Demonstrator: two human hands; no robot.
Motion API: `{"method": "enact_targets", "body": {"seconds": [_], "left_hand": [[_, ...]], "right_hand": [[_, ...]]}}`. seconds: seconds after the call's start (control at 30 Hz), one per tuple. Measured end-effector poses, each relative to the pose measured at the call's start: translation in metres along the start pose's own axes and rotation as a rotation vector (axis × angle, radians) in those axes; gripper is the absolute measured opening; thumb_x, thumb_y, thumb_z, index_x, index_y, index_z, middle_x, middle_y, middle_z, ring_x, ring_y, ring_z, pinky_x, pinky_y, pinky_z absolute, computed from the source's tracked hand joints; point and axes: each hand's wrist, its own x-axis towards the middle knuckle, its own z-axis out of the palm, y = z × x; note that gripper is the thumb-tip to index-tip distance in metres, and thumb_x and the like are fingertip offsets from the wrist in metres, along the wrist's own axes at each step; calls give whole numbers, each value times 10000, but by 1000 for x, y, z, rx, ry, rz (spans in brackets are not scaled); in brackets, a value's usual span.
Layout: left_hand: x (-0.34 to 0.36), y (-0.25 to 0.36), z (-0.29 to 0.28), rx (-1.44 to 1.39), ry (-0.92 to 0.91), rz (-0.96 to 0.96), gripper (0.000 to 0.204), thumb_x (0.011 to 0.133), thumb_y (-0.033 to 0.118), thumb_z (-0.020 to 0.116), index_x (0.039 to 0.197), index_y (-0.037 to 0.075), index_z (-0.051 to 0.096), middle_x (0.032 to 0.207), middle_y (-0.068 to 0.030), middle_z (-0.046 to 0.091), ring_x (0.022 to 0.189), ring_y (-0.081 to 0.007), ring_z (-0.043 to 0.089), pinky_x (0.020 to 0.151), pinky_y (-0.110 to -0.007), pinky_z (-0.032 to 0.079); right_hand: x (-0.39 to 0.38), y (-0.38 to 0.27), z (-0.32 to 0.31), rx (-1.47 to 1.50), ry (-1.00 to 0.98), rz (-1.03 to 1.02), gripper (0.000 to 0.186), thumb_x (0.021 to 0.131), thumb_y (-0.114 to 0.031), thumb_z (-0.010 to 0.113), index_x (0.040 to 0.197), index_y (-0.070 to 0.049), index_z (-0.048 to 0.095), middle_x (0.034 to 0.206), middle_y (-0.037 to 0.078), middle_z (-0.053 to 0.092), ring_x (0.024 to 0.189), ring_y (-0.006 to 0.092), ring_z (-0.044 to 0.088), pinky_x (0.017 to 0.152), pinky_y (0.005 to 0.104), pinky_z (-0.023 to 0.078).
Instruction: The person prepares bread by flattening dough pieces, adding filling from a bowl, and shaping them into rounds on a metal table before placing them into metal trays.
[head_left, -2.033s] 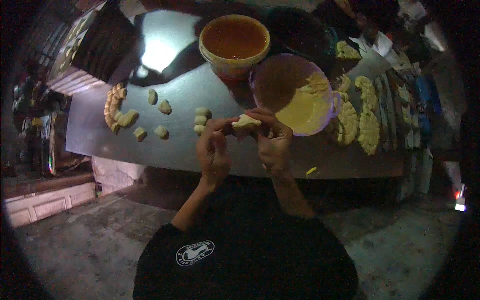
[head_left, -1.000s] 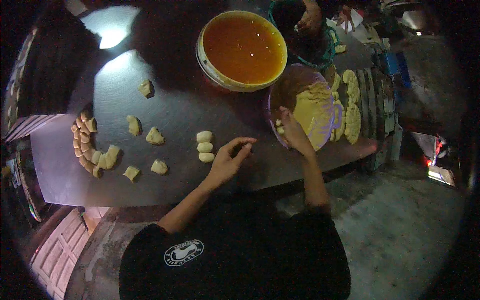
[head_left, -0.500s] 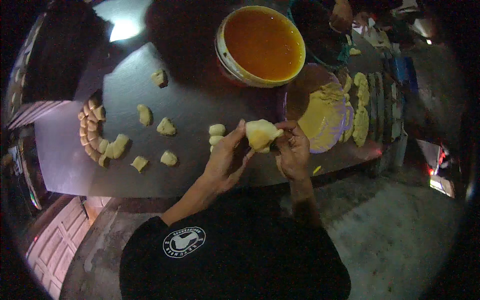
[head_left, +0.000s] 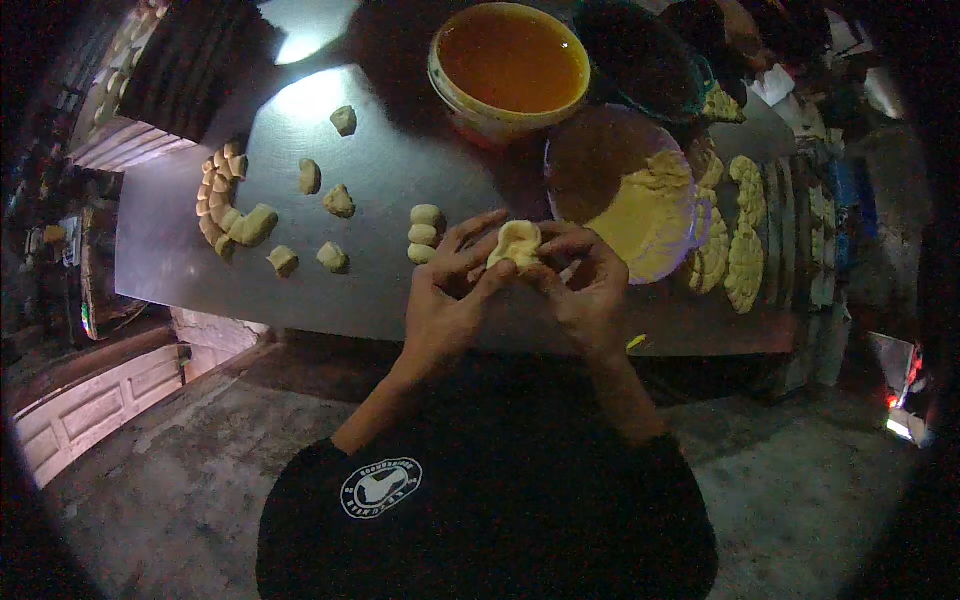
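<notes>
Between both hands, just over the near edge of the metal table (head_left: 380, 295), is a pale piece of dough (head_left: 517, 243), its edges raised into a cup shape. My left hand (head_left: 447, 300) grips its left side, with the thumb pressed on the near face. From the other side, the fingers and thumb of my right hand (head_left: 592, 295) pinch it. A short column of smooth dough balls (head_left: 423, 235) lies just left of my left hand. Right of the dough stands a purple-rimmed bowl (head_left: 549, 170) holding a yellow paste (head_left: 650, 220), near my right fingers.
A bucket (head_left: 440, 82) of orange liquid stands behind. Loose dough lumps (head_left: 338, 201) are scattered on the left, beside a curved cluster of cut dough (head_left: 215, 200). Shaped dough pieces (head_left: 745, 235) line the right. Stacked trays (head_left: 135, 145) stand far left; a dark basket (head_left: 640, 60) is beyond the bowl.
The dough, earlier spread flatter with an orange-yellow patch showing, is now gathered up into a cup. Both hands have drawn closer around it. The whole view has shifted a little.
</notes>
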Motion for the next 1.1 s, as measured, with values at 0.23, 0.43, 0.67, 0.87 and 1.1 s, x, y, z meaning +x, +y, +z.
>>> {"method": "enact_targets", "body": {"seconds": [0.23, 0.43, 0.67, 0.87, 1.1], "left_hand": [[-35, 9, 60, -147, 282, -170, 271, 954, 215, 598, 1001, -40, 678, 1018, -84, 674, 928, -132, 617, 793, -252, 485], [-60, 0, 81, 153, 193, -76, 298, 943, 245, 617, 999, -33, 709, 944, -93, 715, 797, -121, 640, 732, -242, 493], [-70, -6, 81, -9, 2, 306, 270, 898, 198, 676, 1046, -28, 699, 1039, -125, 704, 935, -141, 649, 821, -265, 506], [-62, 1, 49, -20, 9, -82, 365, 908, 283, 663, 1116, -16, 671, 1050, -82, 691, 943, -125, 629, 818, -258, 502], [-51, -44, -18, -269, -35, -358, 381, 936, 360, 612, 1040, -1, 680, 1010, -23, 665, 901, -90, 584, 797, -269, 472]], "right_hand": [[-35, -41, -36, -655, -356, -560, 557, 711, -59, 759, 1242, -65, 593, 1331, 139, 493, 1109, 292, 569, 906, 395, 507], [-51, -70, -65, -471, -373, -459, 338, 682, 90, 690, 999, -27, 678, 1153, 136, 607, 956, 244, 618, 831, 347, 511], [-58, -75, -69, -496, -268, -296, 279, 736, -13, 715, 1006, -56, 659, 943, 87, 604, 872, 229, 577, 790, 318, 474], [-45, -66, -45, -131, -347, -112, 465, 728, -90, 777, 1162, -79, 610, 969, 60, 630, 858, 211, 547, 802, 336, 452], [-17, -39, 7, -723, -479, -245, 614, 731, -160, 790, 1285, -102, 532, 1024, 71, 644, 793, 247, 559, 823, 363, 446]]}}
